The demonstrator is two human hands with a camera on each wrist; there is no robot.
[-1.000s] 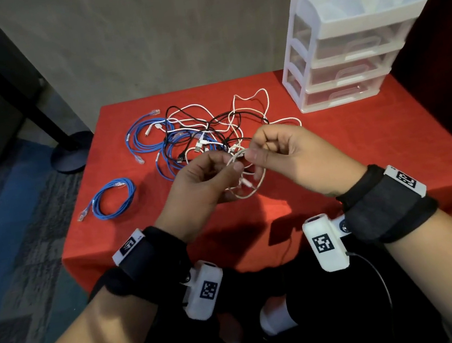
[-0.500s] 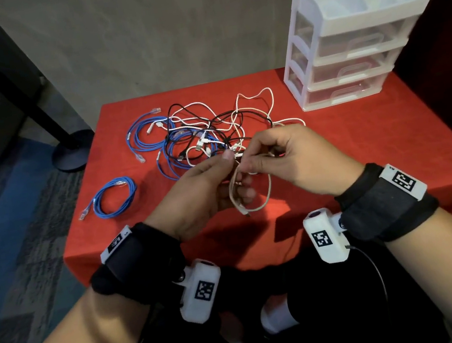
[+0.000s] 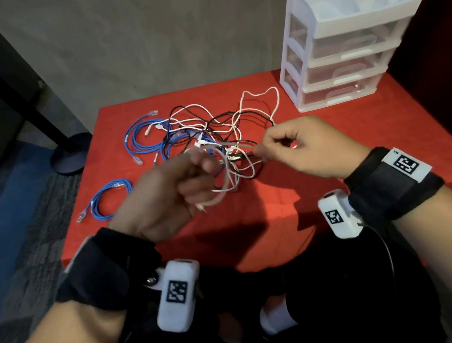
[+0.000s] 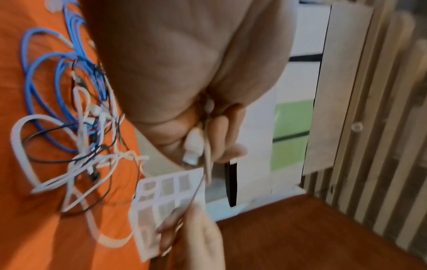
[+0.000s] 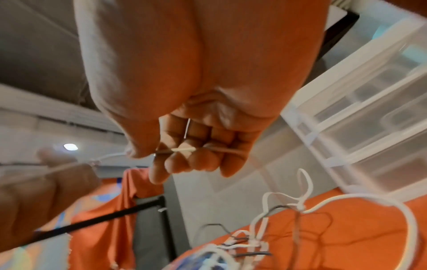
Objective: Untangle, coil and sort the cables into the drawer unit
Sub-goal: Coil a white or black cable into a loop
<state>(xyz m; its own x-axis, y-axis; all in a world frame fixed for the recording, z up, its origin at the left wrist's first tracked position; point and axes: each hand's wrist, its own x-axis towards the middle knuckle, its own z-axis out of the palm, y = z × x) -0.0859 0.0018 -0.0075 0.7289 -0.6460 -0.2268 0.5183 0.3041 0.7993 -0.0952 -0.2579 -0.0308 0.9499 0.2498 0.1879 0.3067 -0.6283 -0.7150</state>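
Cable (image 3: 223, 192) white, thin, looped, stretched between hands

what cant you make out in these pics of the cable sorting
- Left hand, head view: motion blur hides how its fingers grip the thin white cable.
- Tangled pile of white, black and blue cables, head view: overlaps hide which strand the held cable joins.
- White plastic drawer unit, all views: frosted fronts hide any contents.
- Right hand, right wrist view: curled fingers hide the cable's end.

no readable text, only coded square markers (image 3: 406, 165) on wristbands
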